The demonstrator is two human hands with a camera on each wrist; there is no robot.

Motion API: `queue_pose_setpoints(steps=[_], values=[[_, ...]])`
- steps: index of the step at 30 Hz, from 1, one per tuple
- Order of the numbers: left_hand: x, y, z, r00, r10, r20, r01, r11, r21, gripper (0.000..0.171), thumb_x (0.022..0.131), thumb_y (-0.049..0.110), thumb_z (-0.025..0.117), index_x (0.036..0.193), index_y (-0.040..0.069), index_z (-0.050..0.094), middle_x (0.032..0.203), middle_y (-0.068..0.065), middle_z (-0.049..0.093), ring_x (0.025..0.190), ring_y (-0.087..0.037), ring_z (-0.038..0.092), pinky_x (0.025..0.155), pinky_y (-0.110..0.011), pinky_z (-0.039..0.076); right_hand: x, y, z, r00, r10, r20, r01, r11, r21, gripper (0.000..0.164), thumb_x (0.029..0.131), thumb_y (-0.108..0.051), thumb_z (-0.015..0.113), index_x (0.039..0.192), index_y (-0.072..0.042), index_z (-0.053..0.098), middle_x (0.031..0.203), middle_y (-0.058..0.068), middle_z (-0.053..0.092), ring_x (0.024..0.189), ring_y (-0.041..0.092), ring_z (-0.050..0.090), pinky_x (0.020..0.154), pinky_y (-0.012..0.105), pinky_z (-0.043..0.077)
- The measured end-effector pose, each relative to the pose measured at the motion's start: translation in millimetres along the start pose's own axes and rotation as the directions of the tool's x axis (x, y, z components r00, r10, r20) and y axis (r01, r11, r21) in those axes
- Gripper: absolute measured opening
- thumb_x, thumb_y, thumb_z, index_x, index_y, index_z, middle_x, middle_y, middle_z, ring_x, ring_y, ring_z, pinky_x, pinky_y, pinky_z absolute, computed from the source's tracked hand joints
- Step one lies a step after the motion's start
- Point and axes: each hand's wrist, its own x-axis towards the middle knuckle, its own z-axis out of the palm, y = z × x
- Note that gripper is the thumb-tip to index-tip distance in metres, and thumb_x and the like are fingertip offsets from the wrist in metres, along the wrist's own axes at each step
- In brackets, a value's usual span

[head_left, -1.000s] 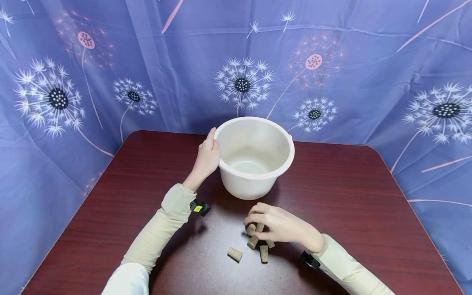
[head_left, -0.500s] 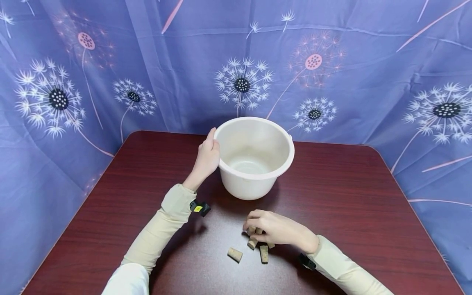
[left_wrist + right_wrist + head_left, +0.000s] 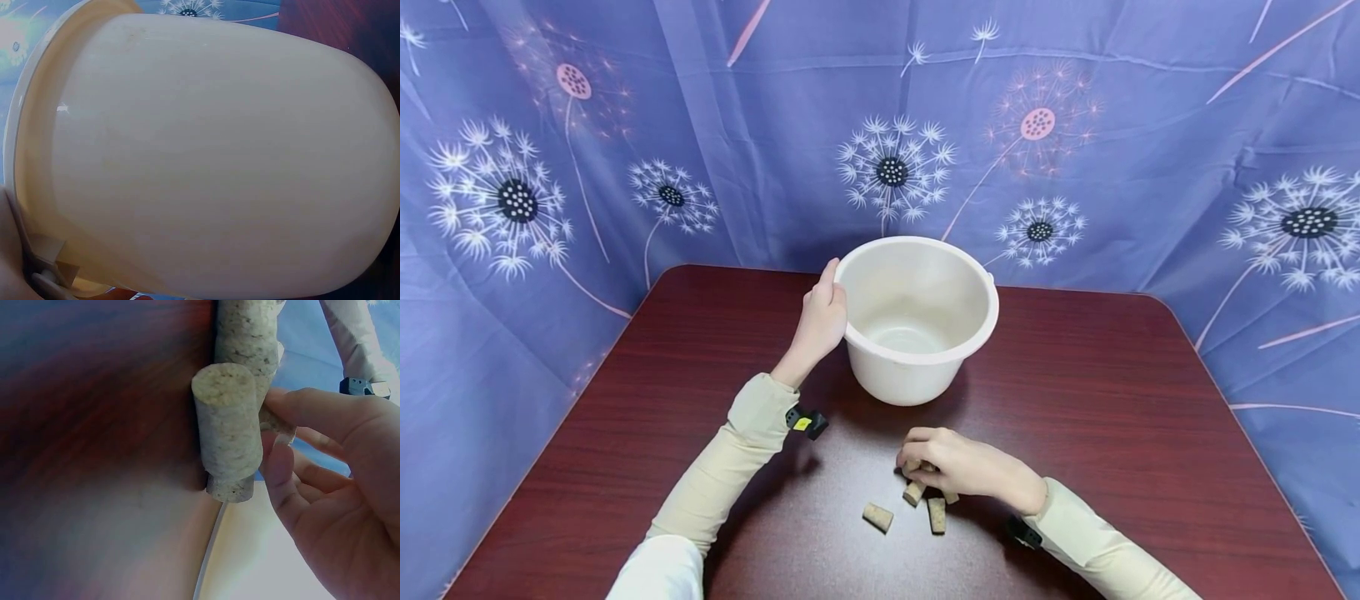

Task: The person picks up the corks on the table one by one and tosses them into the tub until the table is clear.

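Note:
My left hand (image 3: 822,323) grips the left rim of a white plastic bucket (image 3: 904,379), which stands upright at the back of the table. In the left wrist view the bucket's pale side (image 3: 212,156) fills most of the picture. Nearer the front, my right hand (image 3: 966,467) reaches down over a small group of tan corks. The right wrist view shows thumb and fingers pinching one cork (image 3: 281,427), mostly hidden by the fingertips. Beside it stand other corks, one short and thick (image 3: 228,428). Under the hand lies another cork (image 3: 914,493), partly covered.
Two loose corks lie just in front of the group, one to the left (image 3: 877,517) and one closer to the hand (image 3: 937,516). The dark red wooden table (image 3: 1112,400) ends at a blue dandelion-print cloth (image 3: 775,150) hung behind and at the sides.
My right hand has drawn slightly nearer and its fingers have closed in on a cork in the pile. The left hand and the bucket have stayed where they were.

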Motion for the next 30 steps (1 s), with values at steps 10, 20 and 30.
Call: queue_pose_setpoints(steps=[10, 20, 30], values=[[0.2, 0.0, 0.3, 1.0, 0.001, -0.005, -0.001, 1.0, -0.002, 0.051, 0.102, 0.012, 0.028, 0.153, 0.005, 0.026, 0.153, -0.018, 0.037, 0.138, -0.029, 0.041, 0.114, -0.042, 0.034, -0.4, 3.2, 1.7, 0.998, -0.03, -0.06, 0.031, 0.999, 0.012, 0.011, 0.084, -0.002, 0.07, 0.094, -0.006, 0.069, 0.091, 0.002, 0.065, 0.082, 0.006, 0.065, 0.075, 0.009, 0.05], [-0.2, 0.3, -0.5, 1.0, -0.002, 0.005, 0.002, 1.0, -0.011, 0.052, 0.102, 0.012, 0.028, 0.153, 0.005, 0.025, 0.154, -0.018, 0.035, 0.138, -0.03, 0.041, 0.113, -0.043, 0.035, 0.4, 3.4, -2.1, 0.991, -0.069, -0.118, 0.068, 0.998, -0.015, 0.01, 0.086, -0.004, 0.068, 0.095, -0.007, 0.068, 0.09, -0.001, 0.064, 0.082, 0.003, 0.063, 0.076, 0.008, 0.048], [-1.1, 0.6, -0.8, 1.0, -0.004, 0.01, 0.004, 1.0, -0.015, 0.051, 0.102, 0.012, 0.027, 0.153, 0.005, 0.024, 0.154, -0.018, 0.035, 0.138, -0.031, 0.041, 0.112, -0.043, 0.036, 2.3, 1.1, -5.5, 0.984, -0.105, -0.144, 0.099, 0.994, -0.049, 0.011, 0.085, -0.002, 0.068, 0.095, -0.007, 0.068, 0.089, -0.001, 0.064, 0.081, 0.004, 0.063, 0.076, 0.011, 0.05]])
